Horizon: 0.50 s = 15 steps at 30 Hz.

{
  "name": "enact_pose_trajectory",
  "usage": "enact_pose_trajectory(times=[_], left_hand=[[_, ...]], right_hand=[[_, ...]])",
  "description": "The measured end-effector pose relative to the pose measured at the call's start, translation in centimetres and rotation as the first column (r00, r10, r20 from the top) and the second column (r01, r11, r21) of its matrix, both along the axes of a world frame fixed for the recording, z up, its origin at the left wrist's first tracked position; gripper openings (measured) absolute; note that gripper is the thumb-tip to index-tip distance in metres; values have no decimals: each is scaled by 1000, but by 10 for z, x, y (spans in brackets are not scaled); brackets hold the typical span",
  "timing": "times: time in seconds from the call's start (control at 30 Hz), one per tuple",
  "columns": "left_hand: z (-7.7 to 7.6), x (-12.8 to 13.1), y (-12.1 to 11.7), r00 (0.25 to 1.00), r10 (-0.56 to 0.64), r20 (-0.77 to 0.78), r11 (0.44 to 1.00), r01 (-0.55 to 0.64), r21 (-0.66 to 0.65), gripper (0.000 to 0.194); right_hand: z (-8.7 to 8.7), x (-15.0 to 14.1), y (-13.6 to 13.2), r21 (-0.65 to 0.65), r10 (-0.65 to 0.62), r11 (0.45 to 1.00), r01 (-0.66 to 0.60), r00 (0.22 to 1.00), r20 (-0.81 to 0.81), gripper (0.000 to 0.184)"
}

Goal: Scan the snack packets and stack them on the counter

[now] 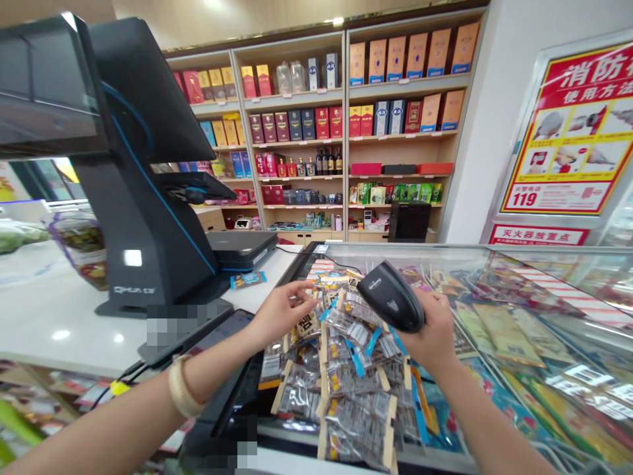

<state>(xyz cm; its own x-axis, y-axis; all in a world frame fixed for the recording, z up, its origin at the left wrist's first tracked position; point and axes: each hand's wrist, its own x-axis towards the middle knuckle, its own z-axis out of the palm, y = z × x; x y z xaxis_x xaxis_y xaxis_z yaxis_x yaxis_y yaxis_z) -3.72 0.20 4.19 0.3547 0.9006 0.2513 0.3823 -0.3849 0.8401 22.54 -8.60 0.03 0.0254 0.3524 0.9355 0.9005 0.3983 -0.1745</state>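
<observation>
My right hand [435, 330] is wrapped around a black handheld barcode scanner [390, 302], its head aimed left and down. Below it a pile of clear snack packets with tan card edges [346, 376] lies on the glass countertop [494, 264]. My left hand [279, 310] reaches in from the left, fingers pinched on the top edge of one packet [309, 323] in the pile. A pale bracelet sits on my left wrist [179, 389].
A black point-of-sale terminal [143, 198] with its screen stands on the white counter to the left. A small packet [247, 280] lies by its base. Shelves of boxed goods and bottles [316, 132] fill the back wall. A red fire-safety poster [568, 132] hangs at right.
</observation>
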Motion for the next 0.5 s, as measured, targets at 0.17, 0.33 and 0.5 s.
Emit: enact_pose_trajectory(times=[0.17, 0.33, 0.5], left_hand=[[-3, -72, 76, 850, 378, -365, 902, -250, 351, 44], [-9, -118, 140, 520, 429, -738, 903, -272, 332, 45], [-16, -122, 162, 458, 401, -793, 910, -299, 288, 38]], right_hand=[[2, -1, -1, 34, 21, 999, -21, 1000, 12, 17], [2, -1, -1, 28, 20, 999, -21, 999, 36, 20], [-1, 2, 0, 0, 24, 1000, -24, 999, 41, 15]])
